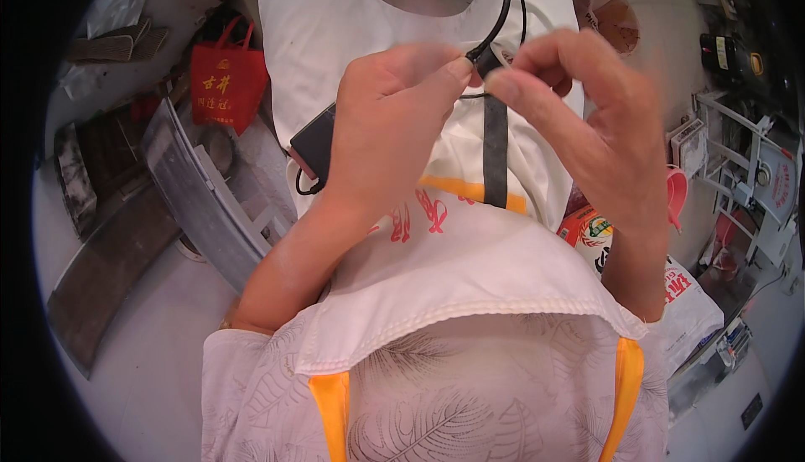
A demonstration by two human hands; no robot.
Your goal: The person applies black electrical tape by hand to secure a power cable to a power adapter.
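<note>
A black cable comes down from the top of the view. My left hand pinches the cable near its end between thumb and forefinger. Just to the right, my right hand is raised with its thumb and bent forefinger near each other. Blur hides whether anything thin lies between those fingertips. Below the hands, a black strap runs down over the white apron, which bears red writing. A dark flat box with a short cord rests on the apron, partly behind my left hand.
On the left hang a red bag with gold writing and, below it, a long grey metal panel. A pink handled item and printed bags are on the right. Beyond them stands a white metal frame.
</note>
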